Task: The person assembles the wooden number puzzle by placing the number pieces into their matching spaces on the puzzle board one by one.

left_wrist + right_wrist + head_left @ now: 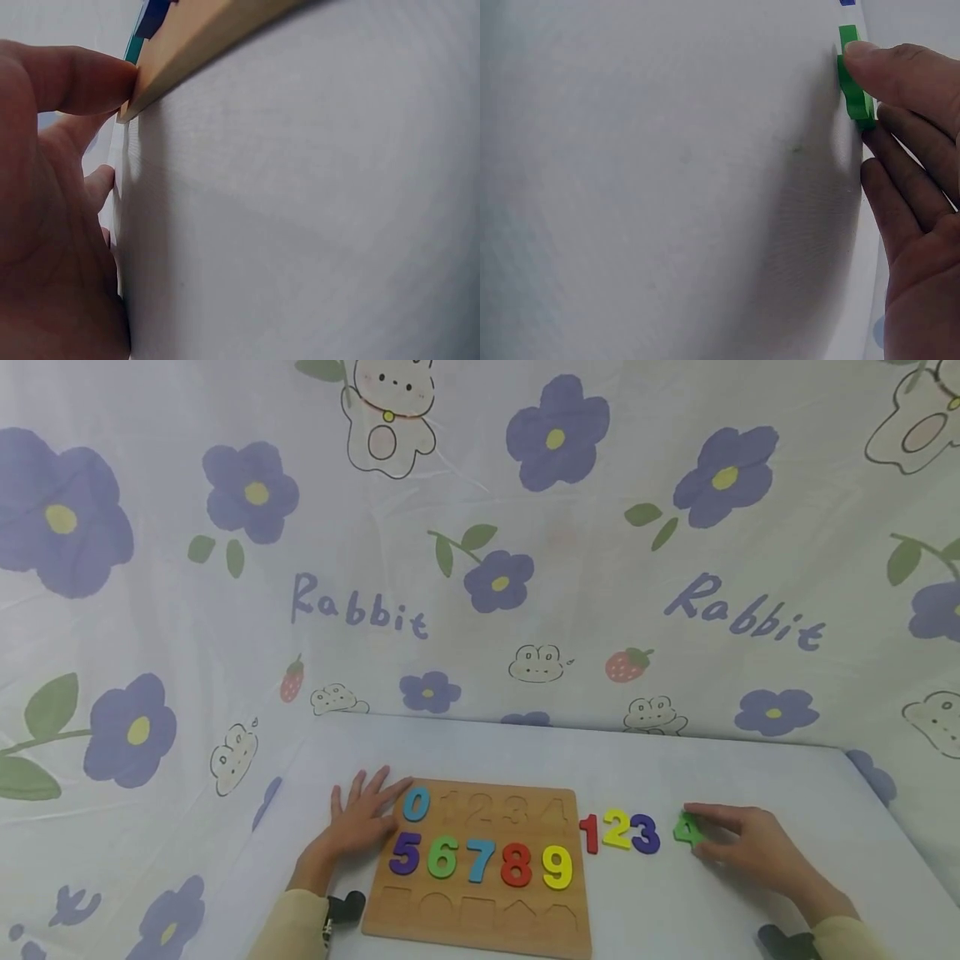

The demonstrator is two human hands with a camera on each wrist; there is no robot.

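A wooden number board (480, 814) lies on the white table, with a blue 0 (416, 804) in its top row and the numbers 5 to 9 in the row below. My left hand (363, 822) rests at the board's left edge with spread fingers; in the left wrist view the thumb (90, 79) touches the board's side (195, 45). To the right of the board, my right hand (757, 843) pinches a green number 4 (686, 829) between thumb and fingers. The right wrist view shows the green 4 (853, 82) edge-on, close to the table surface.
A red 1 (589, 834), a yellow 2 (617, 829) and a purple 3 (646, 834) lie in a row between the board and my right hand. Recesses for 1 to 4 and a bottom row of shapes show in the board. A printed curtain (585, 677) hangs behind the table.
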